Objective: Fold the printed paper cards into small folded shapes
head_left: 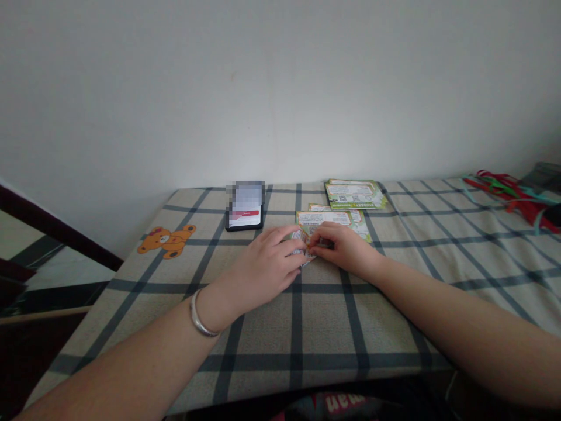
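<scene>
A: What could go wrong from here?

B: The small, whitish, densely printed paper piece (299, 235) could crease or tear if the two hands pull against each other. The left hand (272, 257) spreads its fingers wide over it; the right hand (335, 242) is curled, thumb and forefinger brought narrow. Whether paper is pinched there, I can't tell.

A: Anything else?

B: The flat green-and-white printed paper cards (322, 217) lie loosely overlapped beside the right hand. A dragging knuckle could fan them out, or nudge them into the similar green-and-white card pile (350, 194) just behind.

A: Where is the piece, and how does it look?

B: Between the hands, on the desk covered in beige, blue-checked cloth (263, 339). It looks pale and thin, mostly hidden by fingers, its print too small to read.
</scene>
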A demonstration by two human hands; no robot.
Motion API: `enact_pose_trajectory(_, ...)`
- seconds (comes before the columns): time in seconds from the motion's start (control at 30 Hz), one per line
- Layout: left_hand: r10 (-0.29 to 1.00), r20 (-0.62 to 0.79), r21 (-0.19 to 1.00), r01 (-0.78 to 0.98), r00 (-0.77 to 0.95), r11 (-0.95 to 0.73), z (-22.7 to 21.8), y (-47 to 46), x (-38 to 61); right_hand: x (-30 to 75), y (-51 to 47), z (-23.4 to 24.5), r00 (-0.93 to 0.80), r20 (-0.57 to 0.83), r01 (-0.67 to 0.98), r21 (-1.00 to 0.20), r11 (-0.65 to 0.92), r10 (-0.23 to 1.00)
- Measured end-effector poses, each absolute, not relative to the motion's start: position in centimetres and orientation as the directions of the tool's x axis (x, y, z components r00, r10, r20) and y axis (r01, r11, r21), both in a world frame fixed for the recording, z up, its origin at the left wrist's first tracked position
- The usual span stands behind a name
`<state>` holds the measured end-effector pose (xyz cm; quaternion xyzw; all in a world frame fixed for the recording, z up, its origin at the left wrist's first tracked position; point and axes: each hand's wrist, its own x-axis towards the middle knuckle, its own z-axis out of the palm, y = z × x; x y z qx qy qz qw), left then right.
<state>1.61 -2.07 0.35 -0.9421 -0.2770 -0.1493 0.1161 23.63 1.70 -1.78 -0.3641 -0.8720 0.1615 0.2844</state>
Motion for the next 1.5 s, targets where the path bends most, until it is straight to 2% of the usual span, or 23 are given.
enact_pose_trajectory(0.2, 0.512, 0.324, -0.120, 0.571, 0.796, -0.812, 0.2, -2.3, 1.6, 24.6, 1.8, -1.4, -0.607, 0.348, 0.519, -0.508, 0.688, 0.714)
enact_pose_trajectory(0.47, 0.475, 0.336, -0.150, 0.544, 0.813, -0.825, 0.0, -2.1, 1.6, 25.0, 1.7, -1.2, -0.654, 0.338, 0.550, -0.401, 0.732, 0.677)
enact_pose_trajectory(0.93, 0.436, 0.341, -0.093, 0.491, 0.833, -0.866, -0.2, -1.7, 1.4, 24.9, 1.8, -1.4, -0.670, 0.328, 0.548, -0.388, 0.741, 0.666)
enact_pose_trajectory(1.5, 0.502, 0.305, -0.015, 0.531, 0.809, -0.847, -0.2, -1.8, 1.4, 25.0, 1.8, -1.4, -0.672, 0.297, 0.570, -0.376, 0.730, 0.678)
